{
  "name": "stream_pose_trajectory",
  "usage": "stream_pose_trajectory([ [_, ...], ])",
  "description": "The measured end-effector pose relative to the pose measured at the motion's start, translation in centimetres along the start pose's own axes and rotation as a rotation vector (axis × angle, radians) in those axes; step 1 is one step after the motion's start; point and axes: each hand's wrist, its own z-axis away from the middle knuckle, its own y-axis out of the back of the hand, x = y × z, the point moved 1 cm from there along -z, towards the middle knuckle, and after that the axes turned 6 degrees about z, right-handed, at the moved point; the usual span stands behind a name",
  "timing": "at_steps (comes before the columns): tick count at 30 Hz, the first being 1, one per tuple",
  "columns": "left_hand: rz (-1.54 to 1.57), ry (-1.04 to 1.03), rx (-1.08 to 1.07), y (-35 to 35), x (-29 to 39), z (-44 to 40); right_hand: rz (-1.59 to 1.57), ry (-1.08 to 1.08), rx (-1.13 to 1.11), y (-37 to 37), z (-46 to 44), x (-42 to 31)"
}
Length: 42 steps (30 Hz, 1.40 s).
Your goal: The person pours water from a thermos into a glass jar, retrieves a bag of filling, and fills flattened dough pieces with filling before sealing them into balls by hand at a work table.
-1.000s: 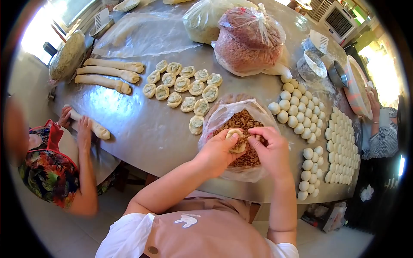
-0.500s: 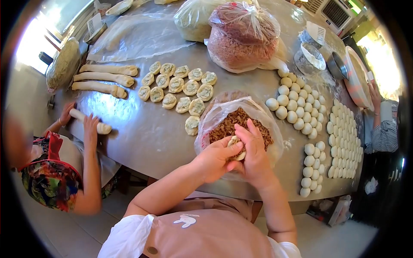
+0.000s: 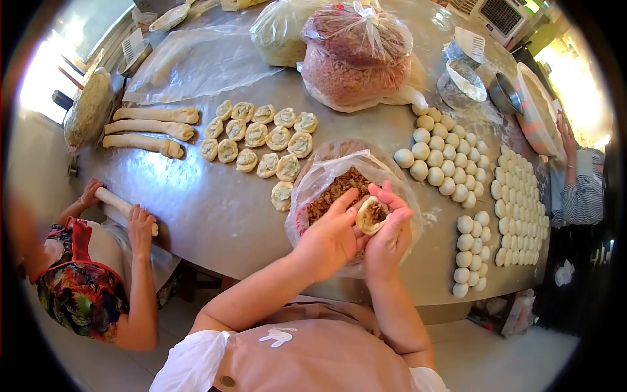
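A round dough wrapper [image 3: 367, 227] with brown minced filling [image 3: 376, 213] in its hollow sits between my hands, its open side facing up. My right hand [image 3: 388, 245] is curled around it, thumb along the rim. Against its left side is my left hand [image 3: 326, 238], with fingers stretched out and apart; its lower fingertips are partly hidden by the dough and the right hand. Just beneath both hands stands a plastic-lined bowl [image 3: 302, 212] of the same brown filling [image 3: 336, 194].
Left of the bowl lie several filled dough rounds [image 3: 256, 135] and three dough ropes [image 3: 150, 129]. Rows of dough balls [image 3: 450, 157] stand at right. Behind is a tied bag of pinkish filling [image 3: 356, 65]. A co-worker's hands [image 3: 139, 228] hold a dough rope at left; another person's hand [image 3: 567, 134] touches a tub.
My left fingers have spread away from the dough, and its filled hollow now shows. At left, the co-worker's hands and dough rope have shifted down. The whole view has swung slightly.
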Motion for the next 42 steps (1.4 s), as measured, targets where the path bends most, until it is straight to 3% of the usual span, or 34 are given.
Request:
stream_pose_trajectory([
  [2, -0.034, -0.063, -0.101, 0.0, -1.0, -0.2, 0.083, 0.069, -0.012, -0.5, 0.4, 0.1],
  [11, 0.002, 0.039, 0.072, 0.8, -0.5, 1.1, 0.498, 0.476, -0.297, 1.3, -0.4, -0.6],
  [15, -0.164, 0.069, 0.077, 1.5, -0.8, 1.1, 0.580, 0.590, -0.149, 0.5, 0.7, -0.5],
  [19, -0.261, 0.058, 0.064, 2.2, -0.7, 0.5, 0.580, 0.557, -0.100, -0.1, 0.7, -1.0],
  [21, -0.372, 0.048, 0.104, 1.3, -0.7, 0.3, 0.446, 0.435, -0.065, -0.1, 0.6, -0.7],
  [24, -0.198, -0.109, 0.107, 0.0, -1.4, 0.4, 0.108, 0.117, -0.046, 0.5, -0.1, -0.4],
  [26, -0.765, -0.290, -0.026, -0.4, -0.5, 1.0, -0.166, -0.141, -0.034, 0.9, -0.7, -0.3],
  [27, -1.048, -0.383, -0.095, -0.6, -0.2, 1.3, -0.198, -0.122, -0.060, 0.7, -0.6, -0.5],
  [31, -1.347, -0.722, -0.078, -0.1, 0.6, 1.2, -0.279, -0.106, -0.259, 0.3, 1.2, 0.0],
  [32, -1.294, -0.736, -0.072, 0.0, 0.7, 1.1, -0.301, -0.139, -0.288, 0.3, 1.9, 0.3],
  [35, -1.661, -0.950, -0.130, 0.0, 1.1, 0.7, -0.352, -0.198, -0.364, -0.1, 2.6, 0.6],
  [37, -1.546, -0.883, -0.145, 0.1, 0.8, 0.7, -0.366, -0.184, -0.391, 0.0, 1.4, 0.3],
  [40, -1.296, -0.830, -0.235, 0.1, 0.4, 0.4, -0.074, -0.258, -0.291, 0.6, 1.5, -1.1],
  [42, -1.067, -0.718, -0.293, -0.5, 0.4, 0.8, -0.139, -0.208, -0.265, 1.2, 0.3, -3.4],
])
